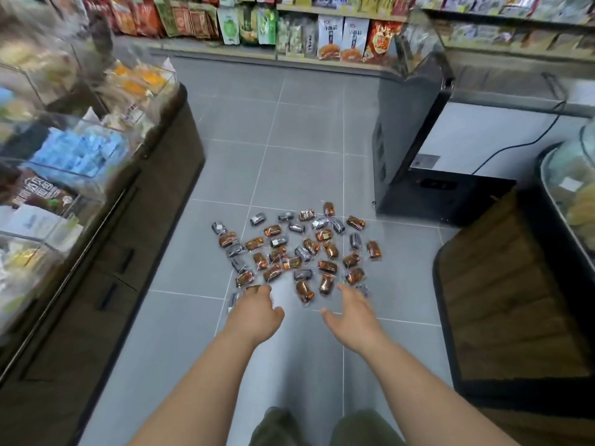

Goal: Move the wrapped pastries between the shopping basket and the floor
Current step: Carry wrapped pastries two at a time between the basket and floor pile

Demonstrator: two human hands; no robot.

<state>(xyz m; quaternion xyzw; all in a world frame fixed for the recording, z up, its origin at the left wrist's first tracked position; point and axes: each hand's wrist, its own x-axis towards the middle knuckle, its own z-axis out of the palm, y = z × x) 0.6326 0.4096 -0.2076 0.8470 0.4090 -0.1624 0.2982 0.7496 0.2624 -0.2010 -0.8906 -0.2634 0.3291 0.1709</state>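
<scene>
Dozens of pastries [327, 267] lie scattered in a loose patch on the grey floor [289, 140] of a shop aisle. Some are in orange-brown wrappers and some in dark silvery ones, and a few touch or overlap; the basket is not in view. Both bare arms reach forward and down toward the near edge of the patch. The right hand [352, 312] has its grip apart, fingers spread and relaxed, holding nothing, just short of two orange packets [304, 291]. The left hand [257, 312] has its fingers curled downward with something dark at the fingertips; whether that grip is clamped on a pastry cannot be told. A silvery packet [235, 299] lies just beside it on the left. The step in hand looks like gathering from the floor, with nearly all of it left to do. To do it well, the person would likely work from the near edge outward, each hand taking the packets on its own side. Each hand should close on the body of a packet rather than its thin sealed ends, since the film looks slick and the cake inside soft enough to crush. Scooping several at once risks dropping some, and the outliers at the far rim of the patch are easy to miss.
</scene>
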